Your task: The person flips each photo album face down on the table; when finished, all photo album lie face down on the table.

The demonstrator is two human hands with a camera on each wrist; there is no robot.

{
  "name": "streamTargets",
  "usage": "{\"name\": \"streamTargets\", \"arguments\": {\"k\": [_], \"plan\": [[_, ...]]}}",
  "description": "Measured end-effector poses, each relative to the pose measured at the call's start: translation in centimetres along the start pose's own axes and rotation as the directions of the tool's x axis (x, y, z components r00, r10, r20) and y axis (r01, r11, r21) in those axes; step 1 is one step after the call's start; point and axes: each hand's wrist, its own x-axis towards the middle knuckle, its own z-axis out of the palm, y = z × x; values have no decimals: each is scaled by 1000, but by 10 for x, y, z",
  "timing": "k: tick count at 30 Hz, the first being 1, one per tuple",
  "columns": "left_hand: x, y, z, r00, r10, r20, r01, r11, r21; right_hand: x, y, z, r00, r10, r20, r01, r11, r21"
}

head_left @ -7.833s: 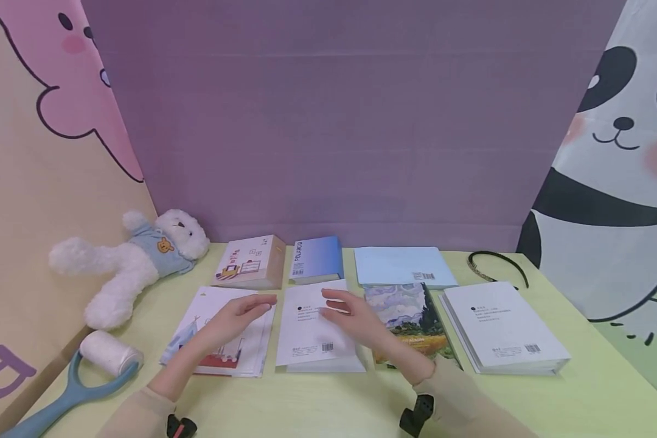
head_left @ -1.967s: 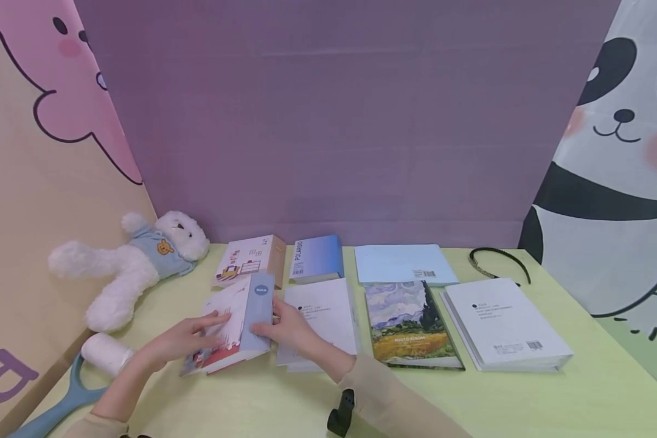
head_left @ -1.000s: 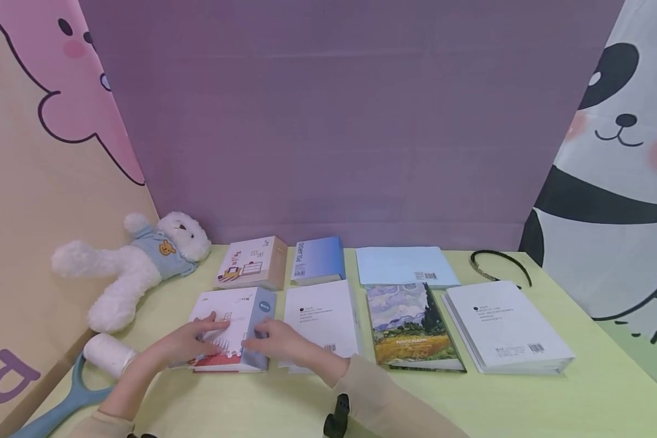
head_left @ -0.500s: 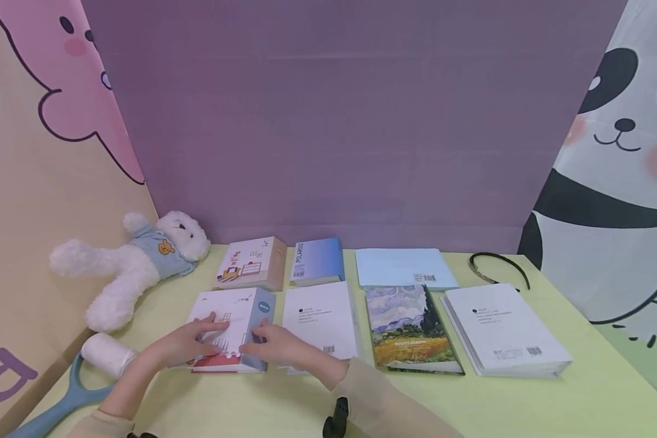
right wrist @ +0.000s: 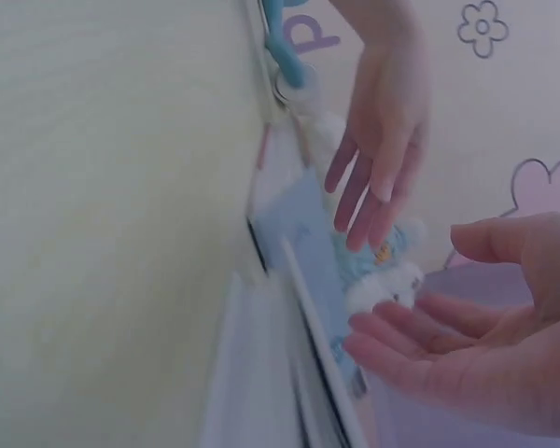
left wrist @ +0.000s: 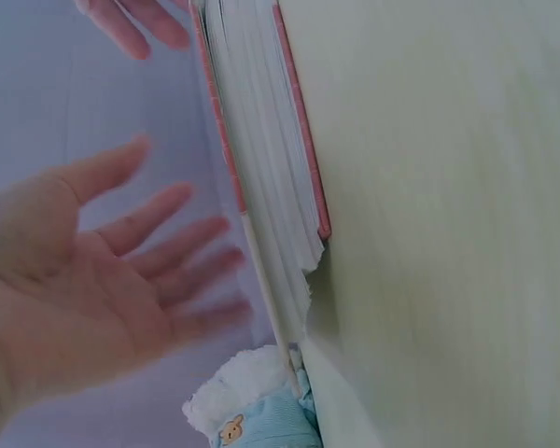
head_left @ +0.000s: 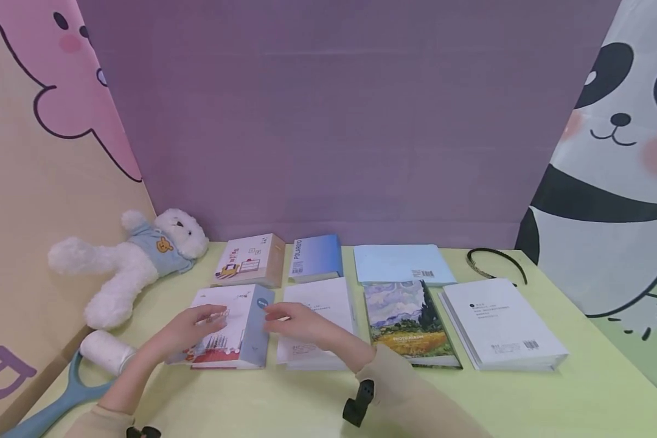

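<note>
Above the near-left book (head_left: pixel 227 327) I have my left hand (head_left: pixel 188 325) held flat, palm down, fingers straight and a little spread; the wrist view shows the open palm (left wrist: pixel 84 280) clear of the cover, so it grips nothing. I cannot tell from the head view whether the fingertips brush the cover. The forearm runs back toward me and to the left, sleeve at the bottom edge of the frame.

Just right of that hand, my right hand (head_left: pixel 306 323) reaches across from the right, palm turned inward, fingers extended and loosely together, pointing toward the book's blue spine (head_left: pixel 256 331). It holds nothing either; its wrist view shows the palm (right wrist: pixel 485 364) open with the fingers relaxed. This hand sits over the white book (head_left: pixel 320 322) that lies next to the first one, touching or nearly so.

The book itself lies flat on the green table (head_left: pixel 525 395), under and between the two hands, its red lower edge toward me. Beyond the left hand lies a white plush bear (head_left: pixel 137 261), and nearer me on that side a lint roller (head_left: pixel 95 359).
</note>
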Motion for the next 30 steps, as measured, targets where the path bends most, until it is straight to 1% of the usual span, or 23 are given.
{"name": "streamTargets", "arguments": {"k": [3, 5, 7, 9, 12, 14, 16, 17, 18, 20, 22, 23, 24, 25, 26, 27, 28, 30], "plan": [[3, 2, -2, 996, 68, -57, -70, 997, -41, -10, 2, -22, 999, -40, -34, 40, 999, -5], [4, 3, -4, 988, 114, -106, -121, 991, -62, -18, 5, -37, 993, -87, -80, 85, 996, -27], [5, 5, -6, 974, 154, -166, -165, 985, -58, -27, 8, -54, 980, -144, -136, 136, 988, -67], [5, 7, -9, 957, 182, -225, -194, 981, -29, -36, 13, -72, 960, -198, -200, 177, 977, -115], [5, 9, -15, 927, 222, -303, -222, 974, 32, -52, 23, -100, 925, -248, -288, 208, 965, -162], [5, 10, -19, 905, 251, -344, -236, 968, 85, -62, 32, -118, 892, -286, -349, 223, 952, -208], [4, 11, -23, 876, 290, -385, -251, 956, 150, -73, 43, -136, 850, -346, -397, 246, 927, -281], [4, 11, -25, 858, 316, -405, -261, 947, 187, -79, 49, -145, 826, -379, -417, 249, 910, -332], [4, 11, -26, 836, 345, -427, -271, 936, 225, -84, 54, -153, 802, -411, -433, 248, 889, -386], [4, 11, -29, 778, 417, -470, -297, 903, 310, -95, 63, -169, 759, -475, -445, 227, 834, -503], [5, 9, -33, 721, 476, -503, -305, 870, 387, -107, 70, -184, 733, -517, -442, 186, 778, -600], [6, 8, -35, 702, 496, -511, -305, 858, 414, -112, 72, -192, 725, -530, -440, 165, 754, -636], [7, 8, -37, 689, 510, -515, -297, 847, 441, -118, 75, -199, 713, -550, -435, 149, 725, -673], [8, 6, -39, 683, 518, -514, -287, 838, 463, -123, 78, -206, 703, -566, -431, 128, 696, -706], [9, 5, -42, 689, 515, -509, -273, 836, 476, -129, 81, -213, 695, -579, -426, 109, 671, -733], [10, 5, -45, 702, 506, -501, -259, 837, 483, -134, 84, -219, 686, -590, -425, 89, 649, -756], [10, 4, -47, 721, 491, -489, -240, 839, 488, -139, 87, -226, 681, -597, -423, 68, 627, -776], [12, 2, -52, 760, 459, -460, -202, 839, 504, -149, 94, -238, 681, -597, -424, 20, 594, -805]]}}
